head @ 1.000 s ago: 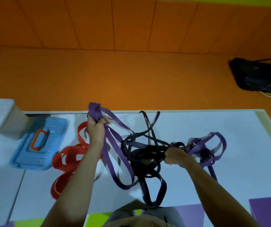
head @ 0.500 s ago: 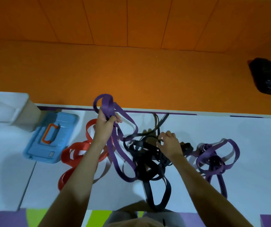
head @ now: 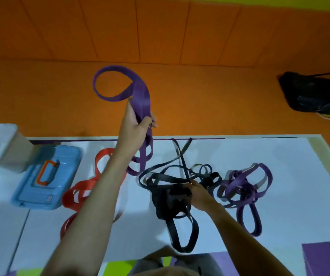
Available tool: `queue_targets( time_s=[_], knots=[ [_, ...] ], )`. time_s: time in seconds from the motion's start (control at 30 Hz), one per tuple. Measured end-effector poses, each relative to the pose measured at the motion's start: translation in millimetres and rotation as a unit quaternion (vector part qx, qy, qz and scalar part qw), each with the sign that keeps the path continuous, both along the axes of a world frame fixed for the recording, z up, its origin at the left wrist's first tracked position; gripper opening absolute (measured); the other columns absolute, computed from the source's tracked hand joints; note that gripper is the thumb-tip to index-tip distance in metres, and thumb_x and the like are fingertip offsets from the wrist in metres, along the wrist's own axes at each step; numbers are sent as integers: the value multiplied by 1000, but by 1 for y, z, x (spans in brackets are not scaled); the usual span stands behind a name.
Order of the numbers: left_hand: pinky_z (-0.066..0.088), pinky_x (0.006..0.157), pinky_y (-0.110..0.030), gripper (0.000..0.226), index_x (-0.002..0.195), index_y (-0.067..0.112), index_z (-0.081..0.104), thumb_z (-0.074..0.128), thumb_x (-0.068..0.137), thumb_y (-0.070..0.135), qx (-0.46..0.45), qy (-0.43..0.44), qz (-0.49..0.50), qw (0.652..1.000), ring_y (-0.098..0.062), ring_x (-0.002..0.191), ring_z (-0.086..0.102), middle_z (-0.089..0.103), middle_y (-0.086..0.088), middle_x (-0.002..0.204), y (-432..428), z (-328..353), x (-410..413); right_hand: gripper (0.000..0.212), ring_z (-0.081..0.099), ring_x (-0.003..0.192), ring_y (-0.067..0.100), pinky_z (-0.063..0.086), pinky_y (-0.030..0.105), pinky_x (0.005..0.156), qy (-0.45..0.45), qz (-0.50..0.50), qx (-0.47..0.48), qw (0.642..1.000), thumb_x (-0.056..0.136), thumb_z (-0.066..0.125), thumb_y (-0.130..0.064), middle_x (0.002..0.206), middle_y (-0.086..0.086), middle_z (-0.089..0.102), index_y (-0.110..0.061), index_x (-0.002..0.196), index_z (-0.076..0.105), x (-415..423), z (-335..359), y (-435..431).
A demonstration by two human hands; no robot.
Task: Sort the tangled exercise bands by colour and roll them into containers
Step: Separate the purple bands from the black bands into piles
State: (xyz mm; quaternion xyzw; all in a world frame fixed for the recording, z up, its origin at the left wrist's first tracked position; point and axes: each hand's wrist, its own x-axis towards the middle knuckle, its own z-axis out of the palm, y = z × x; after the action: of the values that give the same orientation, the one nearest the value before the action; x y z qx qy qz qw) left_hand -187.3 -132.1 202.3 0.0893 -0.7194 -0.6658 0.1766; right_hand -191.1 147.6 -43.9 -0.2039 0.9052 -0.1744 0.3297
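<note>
Looping above the clenched fingers (head: 147, 121) of the left hand (head: 135, 124), a flat, matte purple band (head: 140, 92) is gripped, its strands hung below them toward the white bench (head: 259, 152). A knotted heap of glossy black bands (head: 166, 204) is grasped by the right hand (head: 198, 193). A second purple tangle (head: 243, 188) is seen right of those fingers, flat red coils (head: 86, 184) left.
</note>
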Motion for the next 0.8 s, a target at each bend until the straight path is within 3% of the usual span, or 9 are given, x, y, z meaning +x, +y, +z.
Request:
queue_targets(
  time_s=[0.1, 0.27, 0.4, 0.53, 0.7, 0.8],
  knots=[
    [58, 88, -44, 40, 136, 4, 44, 46, 98, -9, -29, -5, -51, 998, -26, 82, 69, 66, -4, 90, 41, 9, -11, 41, 58, 129, 26, 44, 32, 113, 47, -40, -72, 995, 97, 65, -12, 140, 9, 57, -15, 137, 64, 3, 10, 29],
    [55, 92, -57, 30, 123, 6, 46, 46, 96, -8, -36, -17, -141, 989, -27, 83, 71, 68, 2, 86, 123, 14, -28, 26, 61, 95, 13, 52, 30, 85, 144, -172, -136, 965, 95, 65, -6, 111, -2, 63, -17, 117, 71, 3, 17, 98],
    [56, 93, -50, 27, 121, 7, 48, 45, 98, -7, -13, -18, -187, 982, -25, 84, 71, 69, -6, 90, 191, 18, -35, 28, 61, 100, 15, 53, 23, 83, 177, -339, -130, 915, 92, 63, -1, 113, 4, 64, -17, 114, 72, 0, 20, 165],
    [58, 87, -35, 29, 127, 4, 46, 44, 101, -7, 3, -41, -229, 973, -24, 83, 72, 67, -19, 97, 256, 19, -38, 25, 60, 102, 30, 50, 40, 88, 197, -409, -114, 884, 89, 63, 4, 108, 11, 66, -9, 108, 73, -7, 18, 229],
    [57, 90, -44, 38, 132, 9, 45, 45, 99, -9, 38, -91, -258, 961, -23, 83, 73, 68, -8, 92, 334, 6, -46, 23, 65, 93, 16, 53, 32, 83, 149, -467, -177, 854, 95, 58, 2, 103, 1, 66, -18, 95, 70, -20, 26, 283],
    [56, 92, -46, 33, 127, 7, 45, 46, 98, -10, 78, -104, -266, 955, -25, 86, 73, 70, -5, 90, 378, 0, -52, 21, 65, 105, 28, 52, 39, 91, 99, -485, -191, 848, 97, 59, 0, 112, 7, 68, -13, 110, 68, -35, 21, 314]
  ],
)
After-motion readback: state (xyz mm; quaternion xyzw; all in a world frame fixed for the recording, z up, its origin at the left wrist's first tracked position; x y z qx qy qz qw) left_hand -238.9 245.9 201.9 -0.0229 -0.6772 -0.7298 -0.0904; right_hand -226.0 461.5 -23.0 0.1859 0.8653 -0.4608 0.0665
